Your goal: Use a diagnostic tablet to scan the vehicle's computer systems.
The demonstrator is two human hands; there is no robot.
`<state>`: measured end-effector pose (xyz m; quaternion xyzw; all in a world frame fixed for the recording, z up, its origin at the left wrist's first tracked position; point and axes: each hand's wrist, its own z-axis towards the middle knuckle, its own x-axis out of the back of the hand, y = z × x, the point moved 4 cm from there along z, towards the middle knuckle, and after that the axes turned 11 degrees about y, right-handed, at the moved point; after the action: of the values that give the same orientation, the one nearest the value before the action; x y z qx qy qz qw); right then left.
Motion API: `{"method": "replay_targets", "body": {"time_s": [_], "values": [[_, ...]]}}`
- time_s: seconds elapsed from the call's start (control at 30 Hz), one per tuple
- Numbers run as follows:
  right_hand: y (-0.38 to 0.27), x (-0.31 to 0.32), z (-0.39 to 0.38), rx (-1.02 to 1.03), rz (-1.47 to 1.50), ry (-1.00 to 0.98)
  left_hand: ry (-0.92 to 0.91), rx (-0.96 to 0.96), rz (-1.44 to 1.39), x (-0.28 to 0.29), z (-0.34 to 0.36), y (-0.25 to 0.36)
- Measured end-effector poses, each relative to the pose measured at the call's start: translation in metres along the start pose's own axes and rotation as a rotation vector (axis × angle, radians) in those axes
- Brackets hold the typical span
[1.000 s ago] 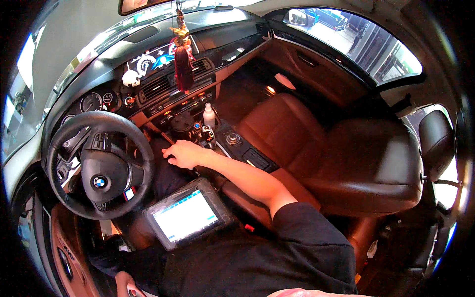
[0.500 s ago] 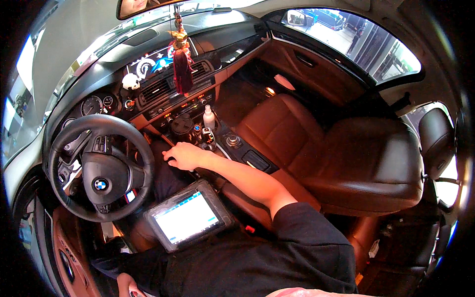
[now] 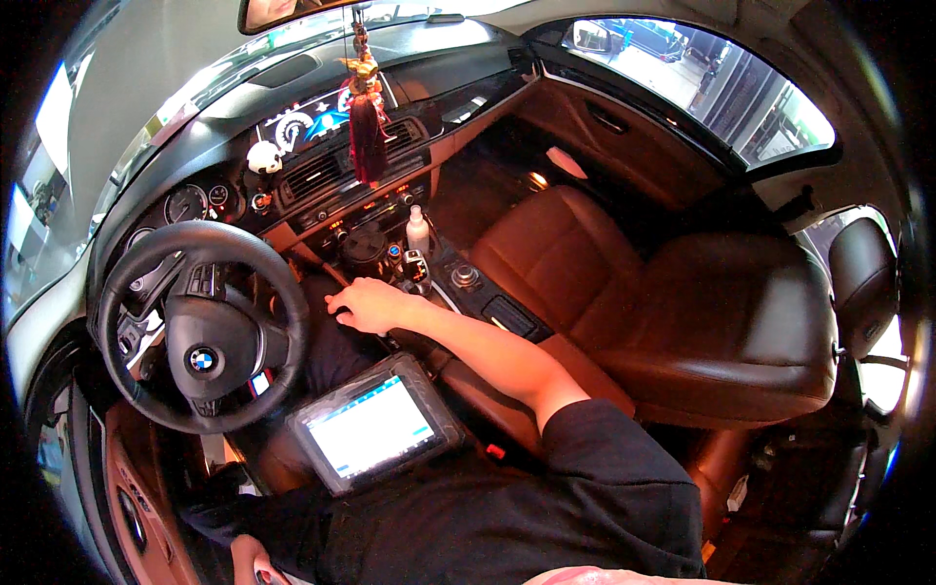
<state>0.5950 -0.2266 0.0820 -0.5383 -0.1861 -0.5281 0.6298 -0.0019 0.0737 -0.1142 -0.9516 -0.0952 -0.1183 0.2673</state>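
Right hand: half-open, fingers loosely bent, near dark-trousered leg
Left hand: cut off; cannot tell
Black rectangular tablet: lit, near that leg

Lit black-cased tablet lies face-up, apparently on the lap.

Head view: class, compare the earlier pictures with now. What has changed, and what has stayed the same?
Only the whole view has shifted slightly; nothing was visibly grasped or released. The right hand stays near the gear selector, the left hand at the lower edge, the tablet face up and the pale bottle upright.
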Motion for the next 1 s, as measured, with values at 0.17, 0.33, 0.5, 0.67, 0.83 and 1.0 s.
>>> {"method": "replay_targets", "body": {"time_s": [0.17, 0.33, 0.5, 0.67, 0.83, 1.0], "values": [[0.005, -0.001, -0.002, -0.027, 0.072, 0.03, -0.005, -0.01, 0.01, 0.006, -0.001, 0.0], [0.004, 0.0, -0.001, -0.05, 0.05, -0.007, -0.009, -0.014, 0.005, 0.002, -0.003, -0.001], [0.0, 0.0, 0.001, -0.038, 0.056, -0.01, -0.027, -0.012, -0.002, -0.008, -0.005, -0.003], [-0.001, 0.003, 0.0, -0.042, 0.036, -0.021, -0.031, -0.013, 0.0, -0.015, -0.001, -0.002], [0.001, 0.004, -0.001, -0.016, 0.055, 0.011, -0.036, -0.017, 0.002, -0.023, -0.002, -0.002], [0.002, 0.007, 0.0, -0.045, 0.044, -0.027, -0.048, -0.016, 0.002, -0.029, -0.001, -0.002]]}}
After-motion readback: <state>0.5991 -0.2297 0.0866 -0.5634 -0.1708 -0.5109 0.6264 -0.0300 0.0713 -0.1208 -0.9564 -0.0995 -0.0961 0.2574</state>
